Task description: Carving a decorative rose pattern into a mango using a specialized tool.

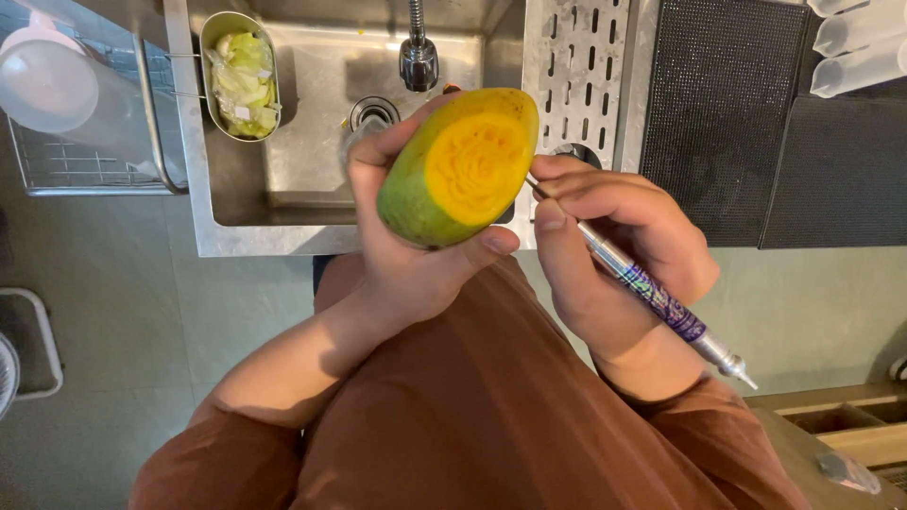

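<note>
Your left hand (397, 250) cups the mango (460, 165) with its fingers (378, 151) wrapped around the green skin, holding it in the air just in front of the sink (312, 151), cut face towards you. That orange face already carries a rose-like relief, so you seem to be midway through the carving. Your right hand (614, 246) is clenched on the slim carving tool (652, 293), its working end touching the mango's right edge. The next cut likely calls for a shallow, controlled stroke, turning the fruit rather than the blade. The faucet (417, 47) hangs just behind the mango; there is more free room on your side of the sink rim.
</note>
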